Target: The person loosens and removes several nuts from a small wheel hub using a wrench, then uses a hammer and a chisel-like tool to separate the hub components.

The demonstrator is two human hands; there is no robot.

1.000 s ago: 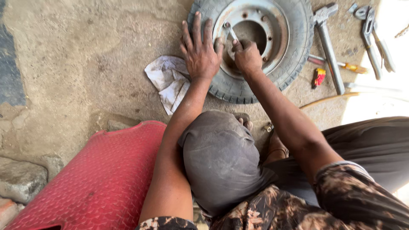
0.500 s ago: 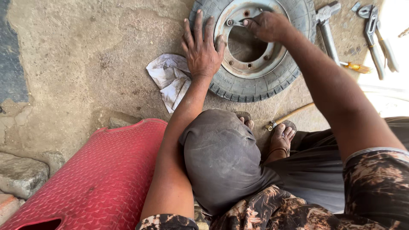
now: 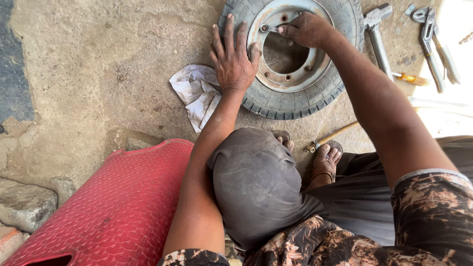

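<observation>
bare concrete floor (image 3: 98,74) lies open at nine o'clock of the tyre (image 3: 315,98); a crumpled rag (image 3: 197,93) sits at seven, tools (image 3: 379,39) crowd three o'clock.

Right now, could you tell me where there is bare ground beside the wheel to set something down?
The widest bare patch is the concrete left of the crumpled rag, above the red panel. A narrower strip lies below the tyre, toward the feet. It is crowded right of the tyre, where the hammer and pliers lie. The left hand and right hand occupy the rim.
</observation>
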